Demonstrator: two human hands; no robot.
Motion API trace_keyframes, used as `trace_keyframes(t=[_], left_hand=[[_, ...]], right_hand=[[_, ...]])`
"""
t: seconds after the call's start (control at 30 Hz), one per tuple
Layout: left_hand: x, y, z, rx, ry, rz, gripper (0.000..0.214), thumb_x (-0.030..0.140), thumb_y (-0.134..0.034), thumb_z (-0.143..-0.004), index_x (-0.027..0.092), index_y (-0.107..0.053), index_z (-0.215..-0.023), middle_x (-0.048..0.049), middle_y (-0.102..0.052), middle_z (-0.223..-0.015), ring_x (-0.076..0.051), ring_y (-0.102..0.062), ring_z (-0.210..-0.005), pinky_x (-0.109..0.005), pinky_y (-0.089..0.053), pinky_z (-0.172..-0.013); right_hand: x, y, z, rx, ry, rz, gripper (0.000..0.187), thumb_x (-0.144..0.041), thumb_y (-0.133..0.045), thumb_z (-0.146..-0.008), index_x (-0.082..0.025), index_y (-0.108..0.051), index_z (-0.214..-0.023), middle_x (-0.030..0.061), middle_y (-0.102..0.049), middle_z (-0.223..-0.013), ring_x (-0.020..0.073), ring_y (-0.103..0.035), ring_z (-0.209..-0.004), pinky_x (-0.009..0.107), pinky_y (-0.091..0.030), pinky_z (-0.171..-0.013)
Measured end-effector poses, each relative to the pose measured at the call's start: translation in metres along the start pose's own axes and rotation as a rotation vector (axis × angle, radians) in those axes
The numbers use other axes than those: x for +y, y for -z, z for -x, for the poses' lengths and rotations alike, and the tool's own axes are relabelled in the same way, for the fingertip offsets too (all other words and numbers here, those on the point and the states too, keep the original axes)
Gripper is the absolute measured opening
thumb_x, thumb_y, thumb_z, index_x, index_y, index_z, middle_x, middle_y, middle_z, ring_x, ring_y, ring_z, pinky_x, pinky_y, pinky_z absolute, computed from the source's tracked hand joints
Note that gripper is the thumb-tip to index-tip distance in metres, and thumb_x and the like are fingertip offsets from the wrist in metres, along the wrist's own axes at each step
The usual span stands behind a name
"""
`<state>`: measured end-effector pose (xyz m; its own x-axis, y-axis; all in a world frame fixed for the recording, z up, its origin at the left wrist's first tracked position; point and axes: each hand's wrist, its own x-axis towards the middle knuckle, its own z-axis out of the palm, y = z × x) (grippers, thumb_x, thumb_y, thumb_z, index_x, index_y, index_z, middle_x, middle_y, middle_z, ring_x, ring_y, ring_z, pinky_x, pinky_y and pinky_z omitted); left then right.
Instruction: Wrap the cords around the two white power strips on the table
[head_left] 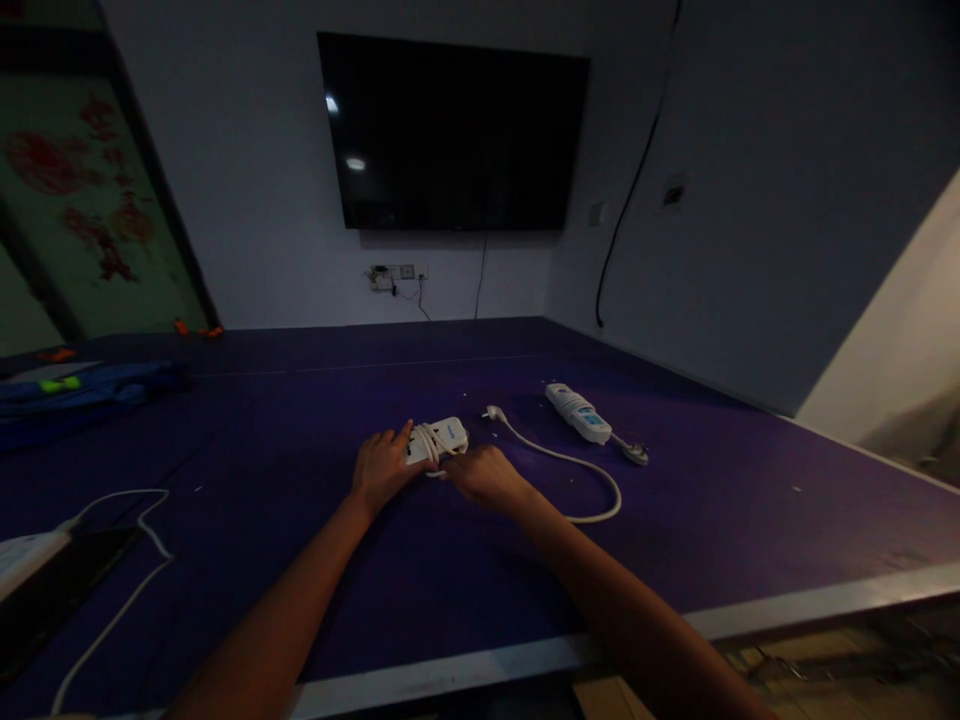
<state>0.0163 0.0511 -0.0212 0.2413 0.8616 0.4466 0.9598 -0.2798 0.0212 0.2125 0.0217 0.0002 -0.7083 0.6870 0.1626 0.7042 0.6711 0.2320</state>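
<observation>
A white power strip (450,433) lies on the purple tabletop, with turns of its white cord wrapped around its middle. My left hand (385,465) grips the strip's left end, the thumb in front and the fingers over the top. Against the strip's near right side, my right hand (486,476) is closed on the cord. From under that hand the loose cord (600,470) curves right and loops back to a plug (493,412) lying beyond the hand. Farther right rests a second power strip (577,412), its cord wound around it and its plug at the near end.
At the left edge lie another white power strip (30,555) with a trailing cord and a dark flat object (67,590). Blue cloth (112,385) is heaped behind them. A television (457,135) hangs on the back wall above sockets (405,272). The table's pale front edge (450,680) runs nearest me.
</observation>
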Motion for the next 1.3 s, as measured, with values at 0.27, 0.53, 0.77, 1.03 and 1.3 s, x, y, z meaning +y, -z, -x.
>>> trace_keyframes(t=[0.27, 0.53, 0.77, 1.03, 1.3], left_hand=[[0.000, 0.003, 0.001, -0.020, -0.046, -0.052, 0.068, 0.062, -0.027, -0.085, 0.017, -0.044, -0.133, -0.0129, -0.065, -0.100, -0.025, -0.058, -0.092, -0.034, -0.039, -0.081], [0.010, 0.007, 0.007, 0.006, -0.184, -0.007, 0.110, 0.086, -0.044, -0.053, 0.010, -0.044, -0.133, -0.0170, -0.063, -0.101, -0.031, -0.057, -0.094, -0.038, -0.039, -0.084], [0.008, 0.007, 0.007, 0.049, -0.197, 0.032, 0.094, 0.081, -0.042, -0.063, 0.013, -0.050, -0.128, -0.0164, -0.063, -0.102, -0.029, -0.057, -0.093, -0.038, -0.040, -0.084], [-0.004, 0.000, 0.005, 0.103, -0.019, -0.043, 0.090, 0.079, -0.039, -0.067, 0.011, -0.052, -0.124, -0.0181, -0.064, -0.100, -0.030, -0.060, -0.091, -0.038, -0.043, -0.079], [-0.013, 0.001, 0.005, 0.080, 0.071, -0.041, 0.087, 0.078, -0.040, -0.068, 0.011, -0.052, -0.123, -0.0173, -0.065, -0.098, -0.030, -0.061, -0.092, -0.037, -0.043, -0.079]], right_hand=[[0.002, -0.004, 0.001, 0.022, -0.002, 0.000, 0.033, -0.028, -0.029, -0.096, -0.011, -0.058, -0.103, 0.0144, -0.065, -0.092, 0.0207, -0.063, -0.079, 0.028, -0.043, -0.065], [0.007, -0.001, 0.005, 0.170, -0.038, 0.095, 0.029, -0.031, -0.038, -0.095, -0.013, -0.061, -0.094, 0.0096, -0.063, -0.083, 0.0180, -0.060, -0.076, 0.025, -0.038, -0.061], [0.007, 0.003, 0.006, 0.239, -0.097, 0.049, 0.024, -0.031, -0.046, -0.092, -0.014, -0.063, -0.087, 0.0087, -0.064, -0.082, 0.0170, -0.059, -0.074, 0.026, -0.035, -0.062], [0.003, 0.013, 0.003, 0.151, -0.219, -0.077, 0.028, -0.017, -0.040, -0.091, -0.018, -0.059, -0.111, 0.0098, -0.064, -0.103, 0.0183, -0.059, -0.089, 0.027, -0.039, -0.072], [0.011, 0.006, 0.007, 0.380, -0.417, -0.003, 0.031, -0.029, -0.036, -0.096, -0.023, -0.061, -0.114, 0.0080, -0.065, -0.100, 0.0179, -0.058, -0.086, 0.027, -0.038, -0.073]])
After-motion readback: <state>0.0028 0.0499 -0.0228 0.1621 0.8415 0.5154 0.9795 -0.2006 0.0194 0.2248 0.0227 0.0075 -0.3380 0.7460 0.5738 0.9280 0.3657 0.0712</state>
